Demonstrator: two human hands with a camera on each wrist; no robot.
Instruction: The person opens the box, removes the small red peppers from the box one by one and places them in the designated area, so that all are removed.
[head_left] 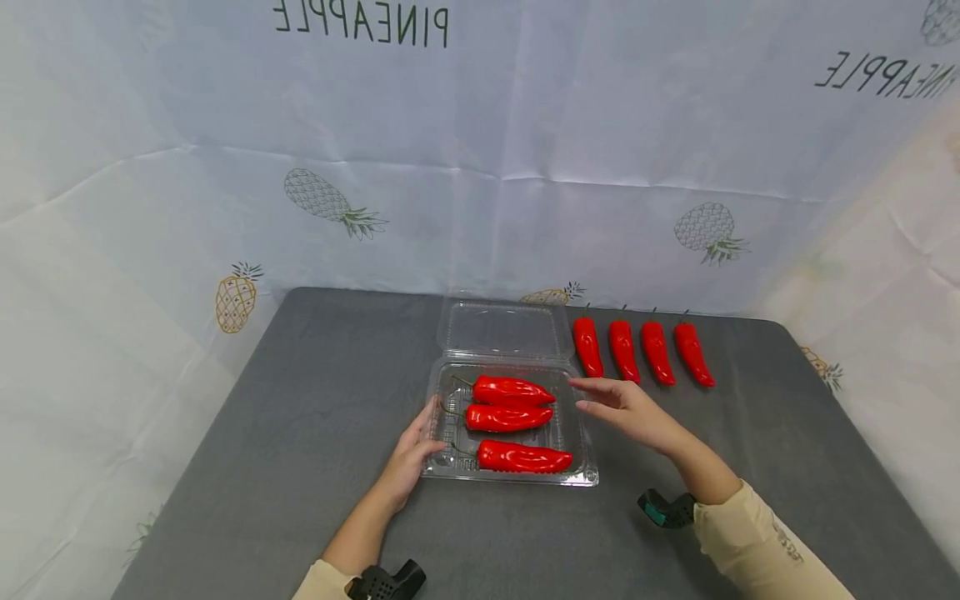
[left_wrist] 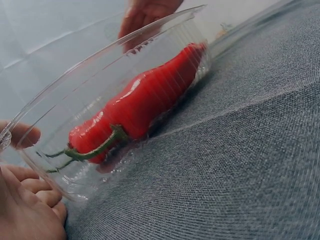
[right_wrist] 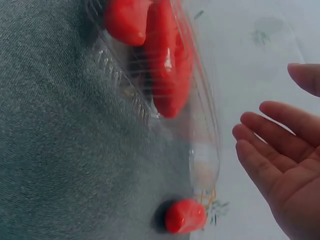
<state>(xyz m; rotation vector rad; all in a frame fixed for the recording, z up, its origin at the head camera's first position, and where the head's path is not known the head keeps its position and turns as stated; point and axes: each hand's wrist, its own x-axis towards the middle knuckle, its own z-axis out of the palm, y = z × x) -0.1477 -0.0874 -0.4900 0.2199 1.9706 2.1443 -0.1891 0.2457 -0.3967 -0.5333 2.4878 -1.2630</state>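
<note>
Three peppers (head_left: pixel 510 416) lie between left hand (head_left: pixel 415 454) gripping tray (head_left: pixel 585 477), right hand (head_left: pixel 626 410) spread.

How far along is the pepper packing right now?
Three red peppers already lie in the clear box, whose lid stands open. In hand: the left hand holds the box's left edge, and the right hand hovers open and empty at its right side. Left: four peppers in a row on the grey table, and the lid unshut.
</note>
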